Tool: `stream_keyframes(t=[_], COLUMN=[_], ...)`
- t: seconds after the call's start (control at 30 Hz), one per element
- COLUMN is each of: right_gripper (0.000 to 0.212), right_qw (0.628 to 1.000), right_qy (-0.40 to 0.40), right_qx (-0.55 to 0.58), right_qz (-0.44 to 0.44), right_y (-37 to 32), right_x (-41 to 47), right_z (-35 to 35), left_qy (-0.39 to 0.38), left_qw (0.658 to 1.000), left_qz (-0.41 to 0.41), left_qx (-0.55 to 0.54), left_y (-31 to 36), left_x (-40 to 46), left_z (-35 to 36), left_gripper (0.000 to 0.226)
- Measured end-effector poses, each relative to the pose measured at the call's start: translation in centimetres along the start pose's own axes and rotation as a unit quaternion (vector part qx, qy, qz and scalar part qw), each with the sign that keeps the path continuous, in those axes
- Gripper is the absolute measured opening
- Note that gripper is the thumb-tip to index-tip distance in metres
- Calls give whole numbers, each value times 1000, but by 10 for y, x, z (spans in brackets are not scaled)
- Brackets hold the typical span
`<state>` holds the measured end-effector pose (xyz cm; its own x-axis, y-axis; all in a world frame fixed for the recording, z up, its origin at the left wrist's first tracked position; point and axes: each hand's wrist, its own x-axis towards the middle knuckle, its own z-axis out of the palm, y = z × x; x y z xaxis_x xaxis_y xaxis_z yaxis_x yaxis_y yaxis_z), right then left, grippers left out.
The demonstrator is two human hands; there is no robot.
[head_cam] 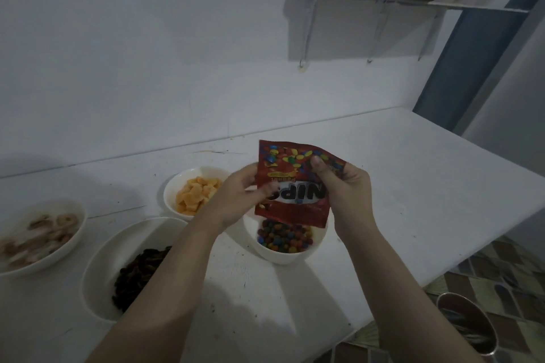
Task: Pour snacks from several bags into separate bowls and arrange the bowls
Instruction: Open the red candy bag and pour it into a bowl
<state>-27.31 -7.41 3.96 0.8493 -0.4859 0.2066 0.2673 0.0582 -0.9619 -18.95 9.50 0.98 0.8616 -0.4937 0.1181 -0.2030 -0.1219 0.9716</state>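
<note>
Metal container (pixel 469 326): nearest of all, low at the right, off the counter's edge over patterned floor tiles (pixel 501 274).
Counter (pixel 413 186): white, scuffed, both forearms reaching out across it.
Dark-snack bowl (pixel 100 268): near left, white, dark brown pieces heaped inside, partly hidden behind the left forearm.
Ring-snack bowl (pixel 73 233): far left, white, pale rings, blurred.
Candy bowl (pixel 283 258): centre, white, holding small multicoloured candies, its far rim covered by the bag.
Bag (pixel 295 186): red, upside down, directly over the candy bowl with its lower edge just above the sweets; white letters read "NIPS" inverted, a yellow band above them too small to read.
Left hand (pixel 236 200): closed on the bag's left edge.
Right hand (pixel 345 194): gripping the right side, thumb pressed on the front.
Yellow-snack bowl (pixel 174 186): beyond the left hand, white, orange-yellow chunks.
Wall (pixel 147 68): white, farthest back, with a metal rack (pixel 413 3) up at the right.
</note>
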Motion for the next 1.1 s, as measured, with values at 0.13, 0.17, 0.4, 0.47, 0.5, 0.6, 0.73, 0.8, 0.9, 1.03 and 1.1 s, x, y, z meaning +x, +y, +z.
stream_keyframes(t=[0.13,0.17,0.4,0.47,0.5,0.6,0.73,0.8,0.9,1.03,1.1], right_gripper=[6,13,19,20,21,17,16,19,22,21,27], right_qw=[999,996,988,996,997,992,969,952,930,897,881], right_qy=[-28,-45,-29,12,36,123,246,305,367,440,471], right_qx=[-39,-70,-132,-62,-38,-2,18,17,25,-2,-11], right_qz=[2,19,75,55,47,24,9,7,15,27,44], right_y=[8,12,24,19,17,15,23,28,31,40,44], right_x=[-2,-2,-6,-6,-7,-14,-31,-39,-42,-36,-33], right_z=[0,-1,-28,-43,-53,-88,-148,-189,-255,-357,-410], left_qy=[117,135,155,132,117,68,-19,-82,-147,-190,-200], left_qw=[982,974,880,867,867,904,954,964,965,958,955], left_qz=[42,40,-19,-39,-50,-72,-88,-105,-125,-157,-172], left_qx=[-144,-176,-449,-480,-482,-417,-285,-229,-175,-144,-138], left_y=[19,20,22,27,29,35,32,30,27,27,27], left_x=[6,7,18,23,27,37,47,50,54,68,75], left_z=[12,14,34,55,68,113,184,228,295,390,435], left_gripper=[13,13,22,22,23,27,18,15,11,15,14])
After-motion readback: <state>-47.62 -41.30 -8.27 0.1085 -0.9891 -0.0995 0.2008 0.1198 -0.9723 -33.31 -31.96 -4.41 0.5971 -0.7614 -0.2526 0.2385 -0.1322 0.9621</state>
